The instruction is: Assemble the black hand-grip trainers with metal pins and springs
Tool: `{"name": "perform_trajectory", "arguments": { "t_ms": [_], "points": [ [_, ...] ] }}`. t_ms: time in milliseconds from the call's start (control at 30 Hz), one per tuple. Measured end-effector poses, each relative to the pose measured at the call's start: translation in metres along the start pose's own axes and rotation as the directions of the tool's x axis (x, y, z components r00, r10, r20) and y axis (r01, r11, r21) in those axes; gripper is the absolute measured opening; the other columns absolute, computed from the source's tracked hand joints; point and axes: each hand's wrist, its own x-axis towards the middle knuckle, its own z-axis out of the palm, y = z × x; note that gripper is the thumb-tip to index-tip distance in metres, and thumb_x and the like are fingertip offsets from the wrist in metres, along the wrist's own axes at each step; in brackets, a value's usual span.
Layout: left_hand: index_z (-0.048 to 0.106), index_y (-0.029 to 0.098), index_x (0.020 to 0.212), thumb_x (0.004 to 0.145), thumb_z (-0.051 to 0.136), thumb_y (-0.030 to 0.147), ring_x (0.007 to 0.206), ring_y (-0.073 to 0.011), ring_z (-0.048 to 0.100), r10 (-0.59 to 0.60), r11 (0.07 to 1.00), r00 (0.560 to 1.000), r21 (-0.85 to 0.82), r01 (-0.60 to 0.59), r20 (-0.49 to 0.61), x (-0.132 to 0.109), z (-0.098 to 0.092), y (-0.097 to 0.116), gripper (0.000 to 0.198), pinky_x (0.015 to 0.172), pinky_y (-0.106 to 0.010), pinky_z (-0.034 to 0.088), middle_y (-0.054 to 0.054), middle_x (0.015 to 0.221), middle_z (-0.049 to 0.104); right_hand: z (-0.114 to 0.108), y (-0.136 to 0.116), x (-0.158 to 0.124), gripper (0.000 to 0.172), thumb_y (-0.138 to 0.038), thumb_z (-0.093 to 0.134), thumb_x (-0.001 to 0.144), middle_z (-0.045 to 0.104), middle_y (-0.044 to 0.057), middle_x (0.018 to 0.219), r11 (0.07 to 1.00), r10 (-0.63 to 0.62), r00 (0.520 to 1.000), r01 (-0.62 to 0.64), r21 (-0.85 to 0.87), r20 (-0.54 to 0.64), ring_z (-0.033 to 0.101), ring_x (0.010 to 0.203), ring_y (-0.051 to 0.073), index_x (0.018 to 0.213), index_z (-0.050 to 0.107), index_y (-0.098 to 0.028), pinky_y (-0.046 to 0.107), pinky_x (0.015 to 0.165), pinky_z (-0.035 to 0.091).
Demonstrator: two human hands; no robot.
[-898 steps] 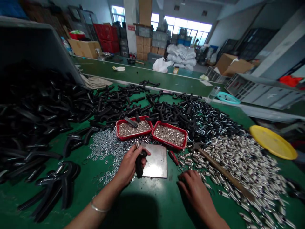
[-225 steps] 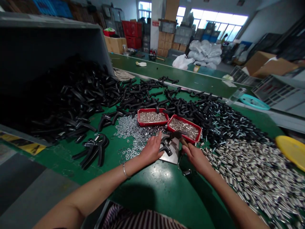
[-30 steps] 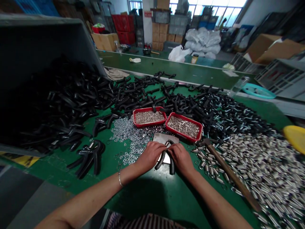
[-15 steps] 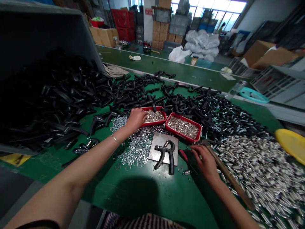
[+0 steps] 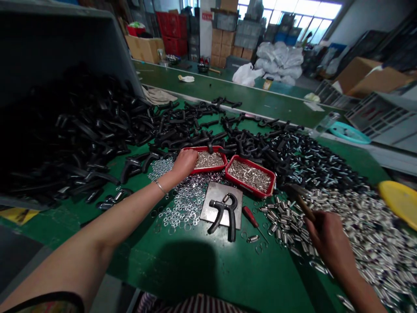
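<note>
A black hand-grip exerciser (image 5: 224,210) lies on a small steel plate (image 5: 212,195) on the green table. My left hand (image 5: 184,163) reaches forward, fingers curled at the near-left rim of the left red tray (image 5: 192,149) of small silver parts; what it pinches is hidden. To the right, my right hand (image 5: 327,237) is closed round the wooden handle of a hammer (image 5: 301,199), its head raised over the silver cylinders. A red-handled screwdriver (image 5: 251,217) and a small spring (image 5: 253,238) lie right of the plate.
A second red tray (image 5: 269,191) sits right of the first. Silver washers (image 5: 185,202) spread left of the plate, silver cylinders (image 5: 355,226) at right, black handles (image 5: 97,134) heaped left and behind. A yellow dish (image 5: 399,198) lies far right.
Both hands left the exerciser, which now lies on the plate. My left hand went to the left red tray. My right hand reached right and picked up the hammer.
</note>
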Motion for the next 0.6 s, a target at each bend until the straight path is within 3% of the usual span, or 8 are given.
{"name": "perform_trajectory", "arguments": {
  "t_ms": [67,133,200,333,400,500,600],
  "points": [
    [0.067,0.012,0.099,0.094,0.045,0.017,0.103,-0.0272,0.061,-0.025,0.998,0.999,-0.052,0.023,-0.039,-0.001,0.0,0.001,0.022,0.098,-0.04,0.041,-0.016,0.102,0.069,-0.008,-0.023,-0.008,0.038,-0.056,0.04,0.095,0.066,0.009,0.077,0.978,0.044,0.981,-0.081,0.193,0.189,0.062,0.063,0.026,0.107,0.053,-0.022,0.037,0.057,0.049],
    [0.065,0.012,0.1,0.095,0.046,0.017,0.103,-0.0267,0.061,-0.046,0.994,0.996,-0.104,0.038,-0.072,-0.002,-0.001,0.001,0.021,0.098,-0.039,0.041,-0.015,0.102,0.069,-0.012,-0.052,-0.022,0.035,-0.054,0.042,0.096,0.069,0.006,0.077,0.945,-0.038,0.944,-0.073,0.318,0.329,0.065,0.061,0.024,0.11,0.054,-0.024,0.035,0.057,0.051],
    [0.064,0.013,0.101,0.096,0.046,0.019,0.102,-0.026,0.061,-0.062,0.986,0.99,-0.161,0.041,-0.123,-0.005,-0.003,0.001,0.019,0.096,-0.038,0.043,-0.014,0.102,0.068,-0.014,-0.082,-0.034,0.032,-0.05,0.045,0.096,0.072,0.006,0.085,0.92,-0.147,0.934,0.007,0.393,0.326,0.069,0.067,0.024,0.115,0.056,-0.026,0.034,0.06,0.054],
    [0.063,0.017,0.101,0.098,0.049,0.024,0.101,-0.0224,0.06,-0.059,0.944,0.968,-0.328,-0.025,-0.243,-0.019,-0.011,0.006,0.016,0.095,-0.035,0.045,-0.009,0.103,0.067,-0.006,-0.124,-0.041,0.035,-0.041,0.043,0.099,0.074,0.009,0.106,0.893,-0.225,0.958,0.131,0.431,0.177,0.073,0.084,0.024,0.13,0.051,-0.027,0.033,0.07,0.057],
    [0.063,0.017,0.101,0.098,0.05,0.024,0.101,-0.0207,0.06,-0.029,0.909,0.966,-0.41,-0.082,-0.257,-0.03,-0.014,0.013,0.015,0.095,-0.034,0.046,-0.008,0.103,0.066,0.001,-0.132,-0.036,0.037,-0.039,0.042,0.1,0.073,0.012,0.11,0.896,-0.28,0.946,0.198,0.396,0.162,0.073,0.086,0.026,0.132,0.052,-0.024,0.035,0.071,0.057],
    [0.064,0.018,0.1,0.097,0.051,0.021,0.1,-0.0202,0.061,0.031,0.867,0.976,-0.48,-0.134,-0.215,-0.048,-0.015,0.027,0.014,0.094,-0.036,0.048,-0.006,0.101,0.066,0.01,-0.134,-0.029,0.033,-0.04,0.041,0.1,0.074,0.009,0.094,0.897,-0.345,0.895,0.225,0.38,0.283,0.072,0.072,0.025,0.122,0.058,-0.022,0.034,0.061,0.054],
    [0.065,0.019,0.098,0.095,0.053,0.019,0.098,-0.0197,0.062,0.055,0.811,0.982,-0.566,-0.15,-0.182,-0.064,-0.015,0.042,0.013,0.093,-0.037,0.048,-0.005,0.099,0.067,0.01,-0.134,-0.031,0.034,-0.04,0.04,0.102,0.073,0.007,0.092,0.885,-0.274,0.921,0.129,0.447,0.277,0.07,0.074,0.022,0.126,0.056,-0.022,0.031,0.063,0.053]
  ]
}}
